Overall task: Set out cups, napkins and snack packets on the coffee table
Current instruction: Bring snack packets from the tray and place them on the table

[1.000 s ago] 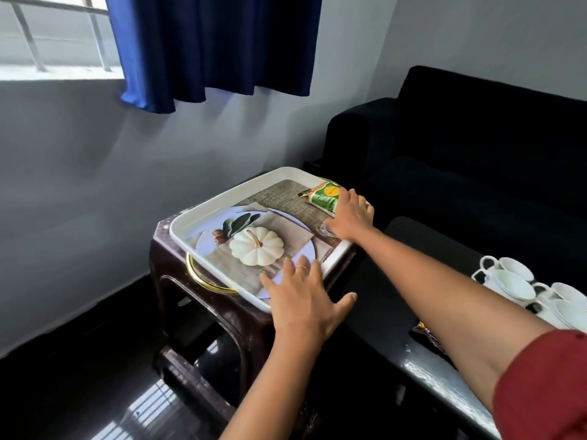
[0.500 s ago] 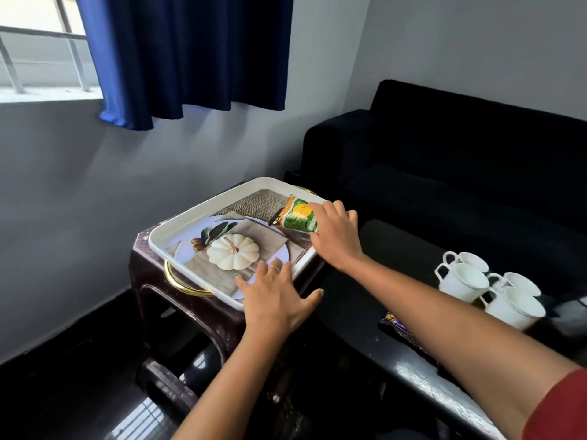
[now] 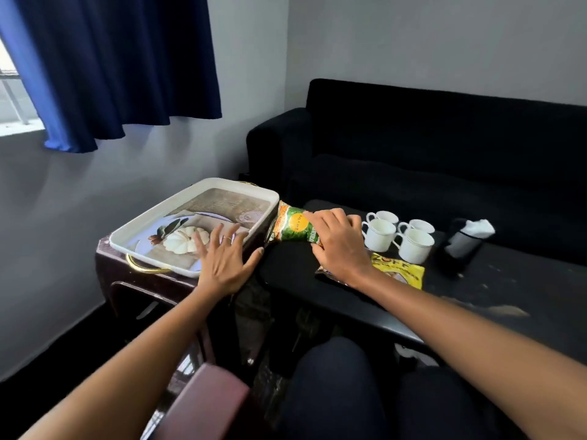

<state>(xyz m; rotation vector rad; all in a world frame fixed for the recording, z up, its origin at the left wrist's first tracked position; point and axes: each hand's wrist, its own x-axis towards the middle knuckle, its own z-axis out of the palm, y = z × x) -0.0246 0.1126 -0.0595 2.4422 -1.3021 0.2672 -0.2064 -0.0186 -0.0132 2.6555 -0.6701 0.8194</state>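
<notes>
My right hand [image 3: 338,246] grips a green and orange snack packet [image 3: 290,224] above the left end of the black coffee table [image 3: 460,296], just right of the tray. My left hand [image 3: 224,260] is spread flat over the near right corner of the white tray [image 3: 136,231], which has a pumpkin picture printed inside and stands on a dark brown side table [image 3: 127,277]. Several white cups [image 3: 400,235] stand together on the coffee table. A yellow snack packet [image 3: 400,269] lies in front of them, partly hidden by my right wrist. A dark holder with white napkins [image 3: 467,238] stands right of the cups.
A black sofa [image 3: 428,160] runs behind the coffee table. A blue curtain [image 3: 111,65] hangs over the window at the upper left. My dark-clothed legs [image 3: 349,392] and a brown armrest [image 3: 206,404] fill the bottom of the view.
My right hand has lifted the green packet out of the tray and carried it right, over the coffee table's left end. My left hand has stayed on the tray's near corner.
</notes>
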